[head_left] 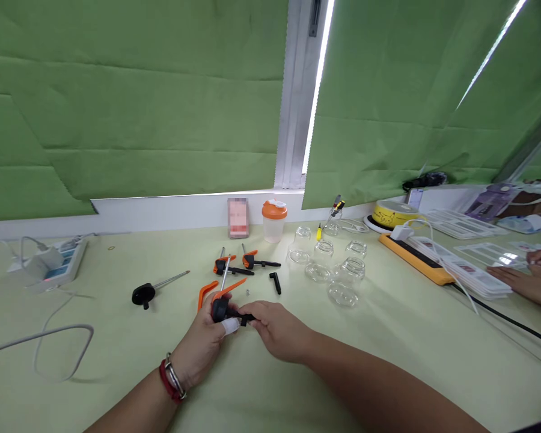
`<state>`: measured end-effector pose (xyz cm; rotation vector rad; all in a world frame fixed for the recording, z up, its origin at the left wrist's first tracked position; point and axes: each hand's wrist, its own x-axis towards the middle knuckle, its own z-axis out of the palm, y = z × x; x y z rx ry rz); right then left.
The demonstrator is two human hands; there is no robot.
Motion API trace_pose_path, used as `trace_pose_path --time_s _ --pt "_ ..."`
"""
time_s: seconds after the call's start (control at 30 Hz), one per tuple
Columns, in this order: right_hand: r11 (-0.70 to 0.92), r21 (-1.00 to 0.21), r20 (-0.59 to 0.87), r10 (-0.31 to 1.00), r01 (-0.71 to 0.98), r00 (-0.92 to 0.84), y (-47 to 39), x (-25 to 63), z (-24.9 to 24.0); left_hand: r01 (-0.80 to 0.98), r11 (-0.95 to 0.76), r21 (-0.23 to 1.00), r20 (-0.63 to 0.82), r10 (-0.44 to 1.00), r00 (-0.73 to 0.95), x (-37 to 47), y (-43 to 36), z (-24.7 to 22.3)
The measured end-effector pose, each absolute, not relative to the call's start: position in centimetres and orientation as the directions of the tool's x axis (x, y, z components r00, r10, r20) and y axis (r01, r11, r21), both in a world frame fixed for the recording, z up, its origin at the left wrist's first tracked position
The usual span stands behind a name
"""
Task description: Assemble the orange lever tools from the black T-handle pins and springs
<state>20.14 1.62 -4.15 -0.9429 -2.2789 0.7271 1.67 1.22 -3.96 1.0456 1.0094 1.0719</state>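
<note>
My left hand [202,343], with a white wrap on the thumb, holds a black-and-orange tool [220,308] with a metal rod pointing up and away. The fingers of my right hand [282,331] pinch the black end of the same tool. An orange handle piece [206,293] lies just beyond my left hand. Farther back rest two similar black-and-orange tools [237,270] [262,263]. A short black part [275,282] is beyond my right hand, and a small clear piece [247,292] lies near it. To the left lies a black-handled tool with a metal shaft [144,294].
Several clear glass pieces [319,270] stand right of centre. An orange-lidded cup [274,225] and a phone [238,218] are by the wall. Power strips [67,264] [417,261] and cables flank the work area. Another person's hands [529,281] are at far right.
</note>
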Motion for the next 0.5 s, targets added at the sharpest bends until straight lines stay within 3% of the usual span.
trace_pose_path --time_s 0.2,0.3,0.4,0.5 --pt "0.532 -0.761 0.297 0.795 0.372 -0.529 0.9 19.4 -3.8 -0.299 -0.061 0.952 0.085 0.994 0.068 1.7 0.1 -3.5" --pt "0.416 -0.882 0.254 0.817 0.223 -0.517 0.8 18.8 -4.4 -0.301 -0.242 0.923 0.245 0.969 -0.028 1.9 -0.3 -3.4" --pt "0.222 -0.975 0.190 0.833 -0.001 -0.519 0.8 18.2 -5.0 -0.177 -0.369 0.912 0.367 0.929 -0.049 1.9 -0.2 -3.6" --pt "-0.002 -0.986 0.088 0.839 -0.165 -0.537 0.8 17.9 -5.0 0.096 -0.460 0.883 0.465 0.884 -0.044 1.8 -0.2 -3.7"
